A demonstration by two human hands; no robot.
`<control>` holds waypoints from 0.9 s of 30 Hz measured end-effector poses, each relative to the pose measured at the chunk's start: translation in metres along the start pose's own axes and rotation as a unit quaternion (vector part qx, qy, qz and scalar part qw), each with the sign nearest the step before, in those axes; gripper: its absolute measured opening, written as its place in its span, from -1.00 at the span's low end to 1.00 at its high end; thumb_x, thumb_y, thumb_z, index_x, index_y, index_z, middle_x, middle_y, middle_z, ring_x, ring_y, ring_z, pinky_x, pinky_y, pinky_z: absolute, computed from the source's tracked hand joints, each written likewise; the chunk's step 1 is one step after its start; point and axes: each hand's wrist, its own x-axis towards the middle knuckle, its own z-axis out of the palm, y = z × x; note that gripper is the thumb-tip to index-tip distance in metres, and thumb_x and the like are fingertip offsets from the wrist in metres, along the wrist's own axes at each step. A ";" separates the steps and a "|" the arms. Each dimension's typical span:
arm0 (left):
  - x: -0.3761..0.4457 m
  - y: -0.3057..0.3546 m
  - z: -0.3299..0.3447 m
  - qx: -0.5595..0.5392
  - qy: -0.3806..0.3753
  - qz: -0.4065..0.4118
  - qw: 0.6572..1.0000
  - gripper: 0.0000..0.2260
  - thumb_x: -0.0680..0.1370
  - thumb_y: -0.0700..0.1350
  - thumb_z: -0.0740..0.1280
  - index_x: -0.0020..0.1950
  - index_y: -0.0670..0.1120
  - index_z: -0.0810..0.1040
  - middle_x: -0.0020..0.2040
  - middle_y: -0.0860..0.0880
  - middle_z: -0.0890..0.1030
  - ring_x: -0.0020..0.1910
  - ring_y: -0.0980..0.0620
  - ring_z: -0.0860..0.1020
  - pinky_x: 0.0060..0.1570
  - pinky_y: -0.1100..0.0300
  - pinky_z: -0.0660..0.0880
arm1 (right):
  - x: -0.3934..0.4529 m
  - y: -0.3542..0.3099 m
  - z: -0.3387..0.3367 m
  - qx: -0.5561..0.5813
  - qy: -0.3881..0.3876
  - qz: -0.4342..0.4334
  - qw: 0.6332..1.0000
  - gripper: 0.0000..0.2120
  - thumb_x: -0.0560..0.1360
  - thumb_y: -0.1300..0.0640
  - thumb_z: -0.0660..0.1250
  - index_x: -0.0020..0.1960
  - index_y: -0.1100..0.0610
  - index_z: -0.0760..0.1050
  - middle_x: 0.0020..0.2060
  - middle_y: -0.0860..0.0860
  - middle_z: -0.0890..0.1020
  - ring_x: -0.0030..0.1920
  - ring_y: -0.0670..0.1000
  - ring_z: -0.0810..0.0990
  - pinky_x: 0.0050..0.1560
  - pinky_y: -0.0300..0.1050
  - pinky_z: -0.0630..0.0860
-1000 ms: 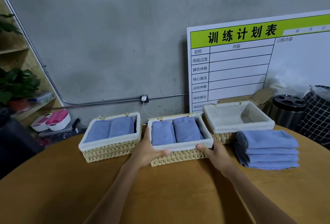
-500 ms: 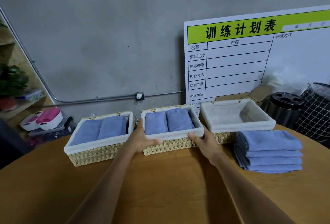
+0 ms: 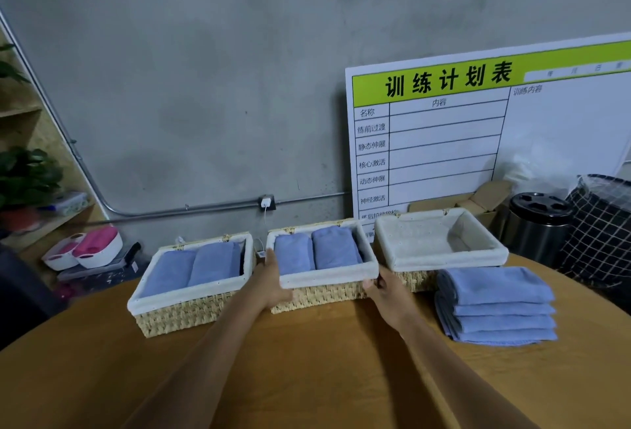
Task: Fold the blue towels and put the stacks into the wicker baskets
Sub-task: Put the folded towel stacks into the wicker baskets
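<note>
Left hand point(image 3: 273, 283) wrapped round the left near corner of the middle basket point(image 3: 324, 278), fingers up along the left wall, thumb tucked under the rim on the front. Right hand point(image 3: 384, 288) doing the mirror job at the right near corner, fingers curled onto the white liner rim. So both gripping the basket itself, not any towel.

Middle basket sitting on the table point(image 3: 307, 377), already loaded with two folded blue stacks point(image 3: 316, 251) side by side. Left basket point(image 3: 191, 292) same story, two stacks point(image 3: 194, 264) in it, just beside the middle one. Right basket point(image 3: 440, 240) lined but with nothing in it, set a bit farther back, its near left corner close to the middle basket's right end. Loose pile of folded towels point(image 3: 495, 305) on the table in front of the right basket, at the right.

Looks like the tidy-up bit of step two: lining up the filled middle basket in the row. Roughly two thirds through by my guess.

Next up, probably: let go of the basket, reach right, get both hands under and over that pile so the layers don't slide apart, then lift it over the liner rim and down into the right basket. May need splitting into two stacks to match the others. Can't tell if the pile fits whole.
</note>
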 end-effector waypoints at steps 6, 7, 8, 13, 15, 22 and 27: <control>-0.023 0.075 -0.018 0.068 0.048 0.053 0.995 0.06 0.51 0.09 0.48 0.62 -0.13 -0.29 0.63 -0.25 0.01 0.48 -0.18 0.35 0.18 0.09 0.46 | -0.025 -0.021 -0.066 -0.061 -0.016 -0.040 0.997 -0.53 0.60 0.05 0.33 0.47 0.12 0.37 0.20 0.03 0.62 0.15 -0.05 0.61 0.17 -0.25 0.47; -0.026 0.092 -0.019 0.052 0.050 0.087 0.994 0.04 0.51 0.10 0.48 0.63 -0.13 -0.25 0.64 -0.20 0.03 0.50 -0.17 0.31 0.23 0.09 0.42 | -0.024 -0.027 -0.083 -0.070 -0.002 -0.061 0.996 -0.58 0.59 0.07 0.34 0.43 0.08 0.42 0.13 -0.01 0.64 0.05 -0.10 0.63 0.09 -0.27 0.52; -0.027 0.109 -0.017 0.031 0.045 0.116 0.992 0.03 0.50 0.11 0.48 0.64 -0.12 -0.22 0.63 -0.17 0.07 0.49 -0.15 0.33 0.25 0.10 0.42 | -0.025 -0.034 -0.100 -0.076 0.009 -0.078 0.994 -0.60 0.59 0.08 0.35 0.41 0.07 0.44 0.09 -0.03 0.64 0.00 -0.13 0.63 0.01 -0.32 0.54; -0.023 0.166 0.007 0.012 -0.009 0.172 0.985 0.04 0.49 0.20 0.46 0.64 -0.06 -0.22 0.51 -0.20 0.37 0.09 0.01 0.54 -0.03 0.13 0.47 | -0.004 -0.030 -0.184 -0.105 0.107 -0.104 0.983 -0.57 0.55 0.05 0.41 0.38 0.11 0.48 0.16 0.06 0.64 0.15 0.01 0.59 0.16 -0.12 0.46; -0.013 0.176 0.018 0.043 -0.017 0.177 0.983 0.09 0.44 0.29 0.46 0.64 -0.02 -0.25 0.54 -0.17 0.33 0.23 -0.08 0.53 0.12 0.00 0.53 | 0.004 -0.018 -0.207 -0.102 0.113 -0.087 0.985 -0.59 0.52 0.00 0.43 0.34 0.02 0.48 0.18 -0.02 0.61 0.22 0.00 0.53 0.18 -0.08 0.43; 0.020 0.197 0.047 0.107 -0.021 0.153 0.982 0.11 0.39 0.44 0.37 0.63 0.05 -0.29 0.59 -0.15 0.22 0.55 -0.20 0.21 0.48 -0.31 0.06 | 0.031 0.032 -0.245 -0.005 -0.057 0.000 0.998 -0.35 0.37 -0.09 0.55 0.39 -0.11 0.36 0.28 -0.02 0.56 0.24 -0.03 0.57 0.27 0.01 0.54; 0.039 0.199 0.067 0.021 0.031 0.165 0.986 0.14 0.30 0.37 0.48 0.58 0.22 -0.27 0.31 -0.04 0.57 0.26 -0.16 0.53 0.33 -0.32 0.32 | 0.044 0.046 -0.244 -0.030 -0.092 -0.024 0.995 -0.12 0.35 0.03 0.62 0.53 -0.12 0.23 0.35 -0.15 0.51 0.34 -0.12 0.49 0.38 -0.06 0.43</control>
